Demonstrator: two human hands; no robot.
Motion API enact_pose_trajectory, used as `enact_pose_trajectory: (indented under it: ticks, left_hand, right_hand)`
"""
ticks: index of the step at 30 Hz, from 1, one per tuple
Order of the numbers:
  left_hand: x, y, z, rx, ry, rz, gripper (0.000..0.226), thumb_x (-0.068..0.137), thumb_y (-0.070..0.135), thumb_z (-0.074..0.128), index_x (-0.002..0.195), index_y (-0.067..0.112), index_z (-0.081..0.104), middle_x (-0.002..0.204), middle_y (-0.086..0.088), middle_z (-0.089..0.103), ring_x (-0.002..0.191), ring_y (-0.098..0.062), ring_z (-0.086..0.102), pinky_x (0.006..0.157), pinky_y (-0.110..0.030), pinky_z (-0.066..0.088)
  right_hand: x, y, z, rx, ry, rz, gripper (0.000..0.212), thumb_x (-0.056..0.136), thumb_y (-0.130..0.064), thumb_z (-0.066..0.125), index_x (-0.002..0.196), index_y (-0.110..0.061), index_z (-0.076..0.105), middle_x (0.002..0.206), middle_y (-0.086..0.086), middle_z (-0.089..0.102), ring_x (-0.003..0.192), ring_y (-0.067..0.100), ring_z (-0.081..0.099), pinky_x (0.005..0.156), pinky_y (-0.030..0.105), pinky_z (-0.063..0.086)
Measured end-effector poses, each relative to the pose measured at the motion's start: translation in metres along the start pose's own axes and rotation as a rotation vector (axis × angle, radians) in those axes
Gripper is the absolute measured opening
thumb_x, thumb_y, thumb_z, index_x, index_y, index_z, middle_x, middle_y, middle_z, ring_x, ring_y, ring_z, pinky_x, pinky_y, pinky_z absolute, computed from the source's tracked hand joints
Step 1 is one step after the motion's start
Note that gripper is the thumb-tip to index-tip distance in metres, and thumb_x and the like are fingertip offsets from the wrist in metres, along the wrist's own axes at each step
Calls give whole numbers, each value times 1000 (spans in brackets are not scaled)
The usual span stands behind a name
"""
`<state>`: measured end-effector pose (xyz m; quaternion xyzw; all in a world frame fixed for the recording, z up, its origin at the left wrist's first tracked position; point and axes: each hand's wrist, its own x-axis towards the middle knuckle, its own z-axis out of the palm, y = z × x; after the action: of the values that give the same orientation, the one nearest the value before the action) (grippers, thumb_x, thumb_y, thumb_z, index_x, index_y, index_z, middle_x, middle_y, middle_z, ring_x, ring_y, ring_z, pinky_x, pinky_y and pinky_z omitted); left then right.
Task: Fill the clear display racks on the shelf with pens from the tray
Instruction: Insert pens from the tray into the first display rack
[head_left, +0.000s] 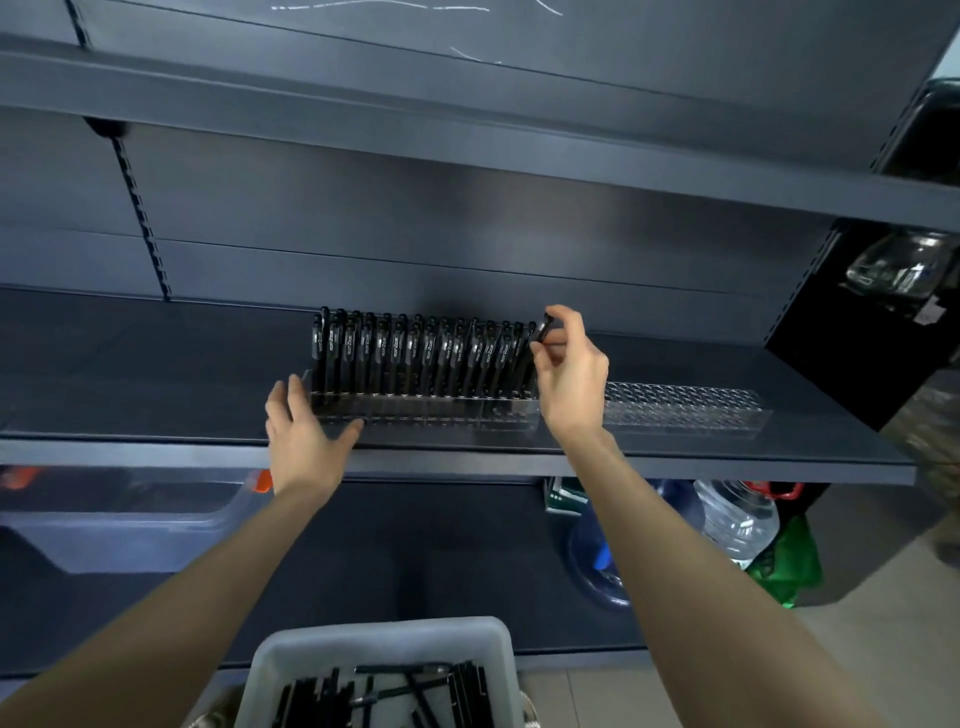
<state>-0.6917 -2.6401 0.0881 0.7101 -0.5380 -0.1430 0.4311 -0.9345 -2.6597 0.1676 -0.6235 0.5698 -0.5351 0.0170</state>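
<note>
Pinching a pen (542, 329), right hand (571, 382) hides one rack (415, 415) end; tray (384, 631) cropped.

A single wide-angle view comes from the person's head, facing forward and down at a dark grey metal shelf (156, 364) that spans the middle of the frame within arm's reach. Bare forearms rise from the lower corners to the left hand (304, 431) and the right hand (569, 374), which pinches a slim black pen (543, 330) near centre. A pale grey plastic tray (384, 636) lies closest, cut by the bottom edge. A second dark shelf board (467, 135) slants across the top.
</note>
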Motion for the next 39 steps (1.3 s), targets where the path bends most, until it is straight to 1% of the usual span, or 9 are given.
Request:
enact_pose_trajectory:
  ticks: [3, 7, 14, 18, 27, 31, 34, 36, 39]
  left_hand:
    - [6, -5, 2, -30, -43, -68, 84, 86, 30, 65, 148, 8, 13, 151, -14, 22, 136, -33, 27, 106, -46, 33]
    - [7, -8, 2, -35, -51, -77, 79, 88, 27, 63, 148, 10, 15, 148, -16, 29, 132, -35, 32, 102, -44, 35]
    - [8, -15, -1, 22, -89, -66, 79, 89, 30, 61, 149, 15, 12, 147, -15, 30, 131, -36, 33, 98, -51, 37]
    - [8, -15, -1, 32, -112, -66, 81, 89, 31, 61, 150, 15, 9, 147, -15, 29, 130, -37, 35, 97, -49, 39]
    - [7, -11, -24, 94, -140, -35, 82, 88, 34, 62, 149, 14, 11, 148, -14, 29, 127, -37, 39, 89, -47, 44]
    - [-14, -18, -37, 42, -105, -2, 72, 88, 33, 61, 146, 13, 22, 144, -12, 34, 125, -33, 42, 91, -47, 45]
    - [-45, -32, -42, 31, -98, 9, 64, 89, 30, 61, 142, 10, 31, 140, -12, 40, 123, -31, 44, 90, -45, 43]
    - [-70, -50, -43, 57, -149, 2, 62, 89, 30, 61, 140, 9, 34, 137, -13, 42, 124, -32, 43, 92, -45, 43]
    - [-116, -88, -43, 98, -249, -47, 62, 88, 31, 62, 139, 6, 36, 135, -15, 43, 123, -32, 43, 95, -45, 42]
  right_hand:
    - [-2, 6, 7, -59, -34, -56, 41, 87, 5, 57, 124, -12, 54, 89, 5, 58, 77, 20, 59, 73, 30, 49]
    - [-4, 10, 12, -211, -109, -125, 36, 90, 1, 54, 124, -11, 55, 90, 12, 65, 76, 27, 62, 67, 37, 52]
    - [6, 7, 13, -303, -262, -39, 39, 91, -1, 52, 128, -13, 50, 97, 14, 65, 86, 31, 62, 74, 41, 52]
    - [-1, 7, 18, -278, -254, 7, 39, 91, 0, 53, 127, -13, 50, 95, 12, 64, 84, 30, 62, 74, 46, 53]
    - [-10, 0, 6, -326, -279, 33, 51, 91, -4, 56, 137, -19, 42, 99, 10, 67, 87, 30, 64, 78, 43, 53]
    - [-31, -9, -2, -309, -295, 47, 49, 91, -7, 57, 137, -19, 42, 107, 8, 66, 93, 28, 63, 78, 39, 50]
    - [-63, -16, -3, -232, -327, 94, 44, 90, -11, 58, 132, -17, 46, 108, 5, 66, 96, 26, 63, 80, 40, 51]
    - [-95, -18, 3, -178, -384, 156, 40, 90, -11, 59, 128, -15, 49, 108, 5, 65, 95, 26, 62, 83, 42, 50]
    - [-159, -15, 15, -131, -505, 265, 39, 89, -13, 61, 127, -15, 51, 110, 4, 63, 94, 21, 62, 84, 37, 50]
